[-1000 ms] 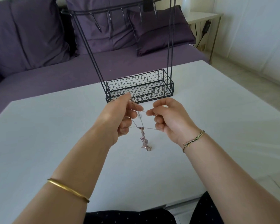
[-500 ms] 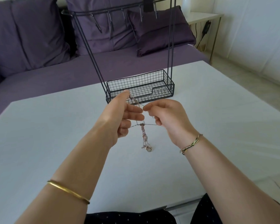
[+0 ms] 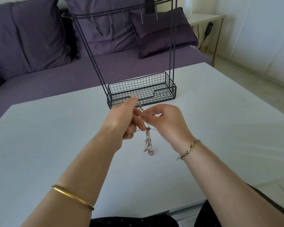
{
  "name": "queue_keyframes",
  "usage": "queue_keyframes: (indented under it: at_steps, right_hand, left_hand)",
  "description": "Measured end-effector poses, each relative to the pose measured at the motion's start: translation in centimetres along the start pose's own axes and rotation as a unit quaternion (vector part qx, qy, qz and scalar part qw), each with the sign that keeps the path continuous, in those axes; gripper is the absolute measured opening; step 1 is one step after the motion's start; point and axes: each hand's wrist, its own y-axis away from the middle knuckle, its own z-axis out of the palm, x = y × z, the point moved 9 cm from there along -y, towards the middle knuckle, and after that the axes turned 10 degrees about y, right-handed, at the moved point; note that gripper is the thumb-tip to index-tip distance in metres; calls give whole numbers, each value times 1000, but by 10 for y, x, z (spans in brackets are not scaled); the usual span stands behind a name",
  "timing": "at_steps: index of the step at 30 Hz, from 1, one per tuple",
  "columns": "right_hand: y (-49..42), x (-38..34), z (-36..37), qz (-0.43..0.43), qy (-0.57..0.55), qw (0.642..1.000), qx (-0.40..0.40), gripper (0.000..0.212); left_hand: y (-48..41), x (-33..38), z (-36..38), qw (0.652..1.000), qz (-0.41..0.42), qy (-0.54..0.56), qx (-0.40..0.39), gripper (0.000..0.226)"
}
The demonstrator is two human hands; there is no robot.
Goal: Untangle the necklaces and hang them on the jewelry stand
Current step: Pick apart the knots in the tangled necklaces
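A tangle of thin rose-gold necklaces (image 3: 148, 142) hangs between my hands above the white table (image 3: 56, 136), its lower end touching the tabletop. My left hand (image 3: 126, 118) pinches a chain near its clasp between thumb and forefinger. My right hand (image 3: 167, 122) pinches another strand close beside it, fingers curled. The black wire jewelry stand (image 3: 143, 90) stands just behind my hands, with a mesh basket at its base and a row of bare hooks (image 3: 126, 20) on the top bar.
A purple sofa (image 3: 39, 76) with cushions runs along the table's far edge. A small white side table (image 3: 206, 20) with a cable stands at the back right. Pale floor lies to the right of the table.
My hands have drawn closer together and lifted slightly toward the stand's basket. The left thumb and forefinger have risen with the chain end, and the hanging tangle has lengthened below.
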Motion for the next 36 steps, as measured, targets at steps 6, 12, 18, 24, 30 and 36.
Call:
queue_keyframes:
  at_steps: [6, 12, 18, 24, 30, 36]
  right_hand:
    - [2, -5, 0, 3, 11, 1000, 8, 24]
    - [4, 15, 2, 139, -130, 982, -14, 13]
    - [5, 24, 14, 218, -277, 934, -51, 20]
    - [9, 25, 20, 245, -347, 903, -73, 29]
    - [12, 25, 25, 260, -353, 893, -102, 40]
    - [13, 21, 28, 245, -333, 903, -115, 16]
  left_hand:
    - [0, 3, 0, 1000, 23, -7, 6, 44]
    - [-3, 1, -11, 999, 15, 17, 38, 42]
    - [-3, -2, -9, 999, -6, 38, 27, 41]
    - [-4, -7, -6, 995, -34, 88, 22, 39]
    - [-4, -6, -5, 990, -34, 130, 29, 27]
    - [-4, -4, -3, 989, -24, 142, 24, 34]
